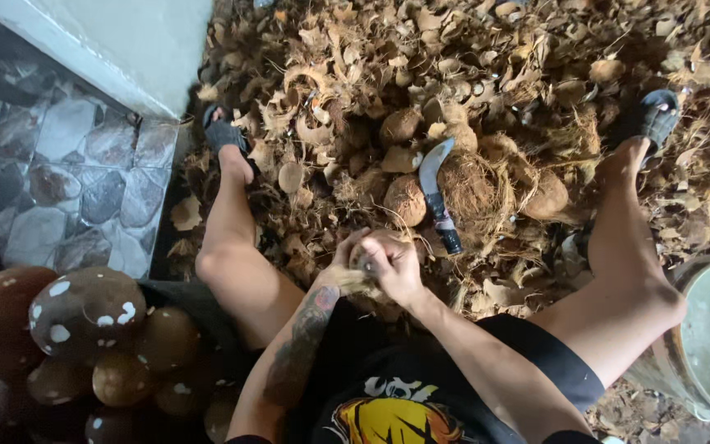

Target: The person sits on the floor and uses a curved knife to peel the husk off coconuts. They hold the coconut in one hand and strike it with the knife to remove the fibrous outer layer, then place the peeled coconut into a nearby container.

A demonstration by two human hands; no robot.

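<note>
While both hands' fingers (371,259) clamped the coconut (375,242) to steady it, curved knife (435,191) lay on husk pile (486,99)

Floor, 12 to 3 o'clock: buried under a thick litter of dry brown coconut husk (470,74).
Floor, 9 o'clock: paved with irregular grey stone tiles (59,173), joined by pale mortar.
Wall, 11 o'clock: a pale plastered wall base (137,41) is seen, edged by a light ledge.
Light: soft, even daylight, no hard shadows cast.
</note>
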